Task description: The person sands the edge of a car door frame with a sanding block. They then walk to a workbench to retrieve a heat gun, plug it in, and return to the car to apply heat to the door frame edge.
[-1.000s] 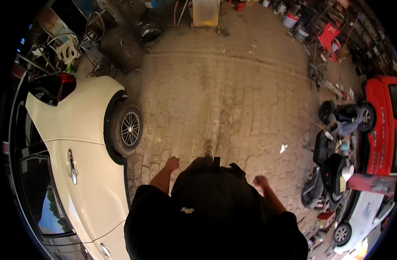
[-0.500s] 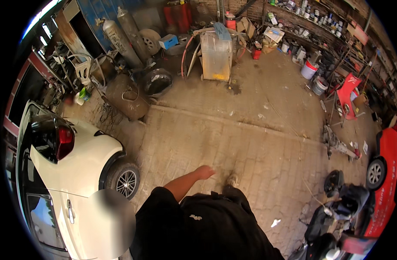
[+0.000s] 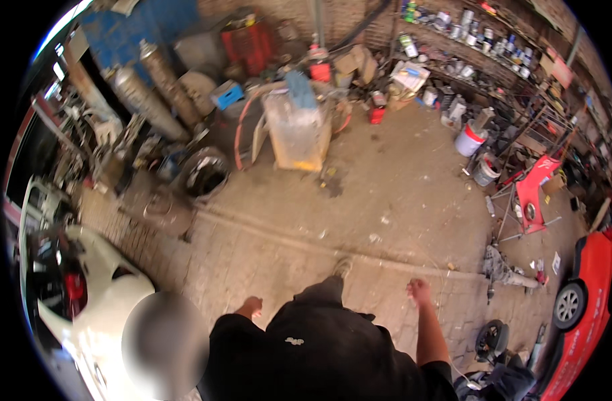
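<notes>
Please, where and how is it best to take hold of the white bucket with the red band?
Probably take the white bucket by its red-banded upper edge, gripped at two opposite sides, coming from the floor on its left. It looks round and upright, and a grey bucket and clutter crowd its right side. I cannot make out a handle.

Head view: left fisheye of a head-worn, side-by-side pair. Aspect: downward, forward. Near range: wearer's torso (image 3: 306,374), six o'clock; left hand (image 3: 254,307), seven; right hand (image 3: 418,292), four. Far range: brick wall (image 3: 342,20), twelve. Flanks: pale car (image 3: 115,284), eight; red car (image 3: 596,267), four.
</notes>
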Demonstrator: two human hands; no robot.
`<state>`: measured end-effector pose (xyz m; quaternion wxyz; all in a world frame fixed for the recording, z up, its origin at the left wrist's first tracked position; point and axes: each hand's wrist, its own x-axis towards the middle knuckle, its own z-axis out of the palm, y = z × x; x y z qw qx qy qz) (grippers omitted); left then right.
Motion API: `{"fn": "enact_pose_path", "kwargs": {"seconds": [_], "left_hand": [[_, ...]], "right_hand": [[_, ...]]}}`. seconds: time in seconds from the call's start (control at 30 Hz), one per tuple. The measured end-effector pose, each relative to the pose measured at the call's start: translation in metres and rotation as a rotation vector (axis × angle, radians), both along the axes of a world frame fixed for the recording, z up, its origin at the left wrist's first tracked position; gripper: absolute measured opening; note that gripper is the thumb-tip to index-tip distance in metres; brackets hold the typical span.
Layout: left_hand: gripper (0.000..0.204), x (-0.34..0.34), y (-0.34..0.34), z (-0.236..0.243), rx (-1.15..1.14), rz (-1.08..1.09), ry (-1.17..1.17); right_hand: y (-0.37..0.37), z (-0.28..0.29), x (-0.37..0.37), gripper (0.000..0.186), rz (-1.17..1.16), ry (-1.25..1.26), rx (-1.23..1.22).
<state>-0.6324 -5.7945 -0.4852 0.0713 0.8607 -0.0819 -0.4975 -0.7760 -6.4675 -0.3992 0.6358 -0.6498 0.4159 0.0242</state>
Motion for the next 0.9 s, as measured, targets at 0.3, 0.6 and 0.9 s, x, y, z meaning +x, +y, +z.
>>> {"fn": "enact_pose_path", "kwargs": {"seconds": [0.3, 0.6, 0.9], "left_hand": [[0.037, 0.367, -0.479, 0.029, -0.393, -0.694, -0.400], [0.028, 0.515, -0.818, 0.133, -0.607, -0.266, -0.251], [0.023, 0.654, -0.757, 0.054, -0.171, -0.836, -0.288]], "right_hand": [[-0.049, -0.016, -0.030, 0.024, 0.068, 0.556, 0.088], [-0.221, -0.046, 0.106, 0.024, -0.039, 0.664, 0.155], [-0.618, 0.036, 0.479, 0.021, -0.244, 0.151, -0.249]]}}
